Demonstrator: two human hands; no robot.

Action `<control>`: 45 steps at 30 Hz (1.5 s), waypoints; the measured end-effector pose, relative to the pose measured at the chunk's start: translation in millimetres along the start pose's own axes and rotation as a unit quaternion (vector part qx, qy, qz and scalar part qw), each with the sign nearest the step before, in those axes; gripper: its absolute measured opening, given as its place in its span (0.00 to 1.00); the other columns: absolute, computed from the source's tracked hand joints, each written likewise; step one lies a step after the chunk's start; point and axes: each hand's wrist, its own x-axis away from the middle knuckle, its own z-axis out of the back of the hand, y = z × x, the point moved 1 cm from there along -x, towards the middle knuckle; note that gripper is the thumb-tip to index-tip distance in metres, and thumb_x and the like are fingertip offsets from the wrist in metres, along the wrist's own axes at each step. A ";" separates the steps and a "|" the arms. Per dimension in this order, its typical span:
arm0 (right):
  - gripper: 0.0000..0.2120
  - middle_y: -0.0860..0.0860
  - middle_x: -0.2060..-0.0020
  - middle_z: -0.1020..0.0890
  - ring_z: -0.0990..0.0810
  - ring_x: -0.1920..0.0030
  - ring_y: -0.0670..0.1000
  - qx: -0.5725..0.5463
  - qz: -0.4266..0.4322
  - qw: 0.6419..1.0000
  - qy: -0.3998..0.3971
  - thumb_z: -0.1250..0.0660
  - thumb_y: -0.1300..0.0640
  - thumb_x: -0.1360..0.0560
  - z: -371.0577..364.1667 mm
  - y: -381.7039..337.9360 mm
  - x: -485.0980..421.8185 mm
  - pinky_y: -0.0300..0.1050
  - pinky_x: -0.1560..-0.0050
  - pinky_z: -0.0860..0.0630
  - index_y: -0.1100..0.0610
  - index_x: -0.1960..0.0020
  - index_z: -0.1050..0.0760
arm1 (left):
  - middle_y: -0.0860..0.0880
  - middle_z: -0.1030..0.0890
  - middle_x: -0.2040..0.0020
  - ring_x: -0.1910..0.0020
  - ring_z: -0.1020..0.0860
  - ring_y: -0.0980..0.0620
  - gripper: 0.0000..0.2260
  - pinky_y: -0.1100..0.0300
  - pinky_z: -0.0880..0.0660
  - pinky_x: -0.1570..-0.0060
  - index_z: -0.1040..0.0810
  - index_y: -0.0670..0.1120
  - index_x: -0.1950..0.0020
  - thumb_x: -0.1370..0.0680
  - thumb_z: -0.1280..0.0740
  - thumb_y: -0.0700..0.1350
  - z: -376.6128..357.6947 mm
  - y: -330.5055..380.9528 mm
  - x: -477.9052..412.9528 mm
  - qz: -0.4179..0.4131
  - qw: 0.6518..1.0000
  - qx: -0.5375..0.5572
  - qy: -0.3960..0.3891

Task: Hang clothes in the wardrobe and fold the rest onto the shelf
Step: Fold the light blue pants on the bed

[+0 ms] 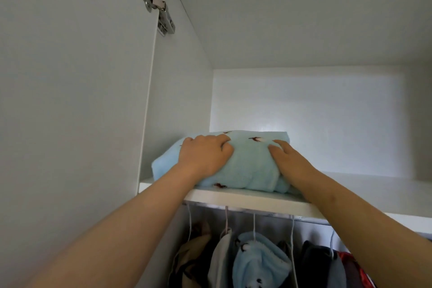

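Folded blue garment (252,163) on the wardrobe shelf (245,197)
Left hand (205,156) grips its fabric; right hand (291,159) presses flat against it, fingers straight.

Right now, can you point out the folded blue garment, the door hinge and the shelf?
folded blue garment (250,161): head view, middle of its fleecy front.
door hinge (159,4): head view, metal middle.
shelf (245,199): head view, white front edge.
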 end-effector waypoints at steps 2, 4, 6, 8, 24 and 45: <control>0.21 0.56 0.32 0.32 0.31 0.36 0.56 0.019 0.001 1.000 -0.015 0.52 0.48 0.18 -13.6 -3.6 -8.2 0.46 0.37 0.36 0.52 0.27 0.41 | 0.49 0.24 0.37 0.40 0.27 0.45 0.18 0.50 0.37 0.39 0.30 0.55 0.34 0.20 0.51 0.50 -3.2 -13.7 -2.0 0.020 1.000 0.000 -0.005; 0.21 0.57 0.31 0.33 0.32 0.35 0.58 0.037 -0.001 0.999 -0.031 0.52 0.48 0.18 -27.8 -7.1 -16.1 0.50 0.34 0.35 0.53 0.27 0.42 | 0.49 0.24 0.37 0.40 0.27 0.46 0.17 0.51 0.37 0.39 0.30 0.55 0.34 0.20 0.50 0.50 -6.7 -29.8 -2.8 0.043 0.999 0.002 -0.004; 0.22 0.58 0.31 0.34 0.33 0.34 0.59 0.056 -0.004 0.998 -0.039 0.53 0.48 0.18 -36.9 -8.2 -22.8 0.54 0.31 0.37 0.54 0.27 0.43 | 0.49 0.23 0.37 0.40 0.27 0.46 0.17 0.52 0.37 0.40 0.29 0.55 0.34 0.20 0.50 0.50 -11.0 -41.2 -3.3 0.055 0.998 0.007 0.000; 0.23 0.58 0.30 0.35 0.34 0.33 0.59 0.055 -0.011 0.998 -0.042 0.53 0.47 0.19 -39.0 -6.7 -26.8 0.54 0.31 0.38 0.53 0.26 0.44 | 0.49 0.23 0.37 0.40 0.27 0.46 0.17 0.53 0.37 0.41 0.29 0.55 0.34 0.20 0.50 0.50 -13.7 -45.3 -4.9 0.056 0.998 0.013 0.006; 0.13 0.51 0.42 0.25 0.29 0.44 0.50 0.008 0.160 0.971 0.178 0.45 0.60 0.22 -10.0 -15.2 52.2 0.42 0.43 0.34 0.54 0.41 0.26 | 0.50 0.22 0.41 0.43 0.26 0.49 0.12 0.59 0.33 0.40 0.23 0.51 0.42 0.24 0.38 0.44 8.8 3.3 62.1 0.110 0.956 0.252 0.103; 0.12 0.49 0.68 0.22 0.26 0.68 0.47 -0.236 -0.379 0.892 0.073 0.39 0.63 0.24 -62.6 225.2 385.6 0.36 0.70 0.30 0.51 0.63 0.25 | 0.47 0.22 0.61 0.63 0.23 0.54 0.10 0.74 0.29 0.68 0.23 0.45 0.58 0.22 0.40 0.34 -140.9 134.7 397.1 0.390 0.713 0.528 -0.247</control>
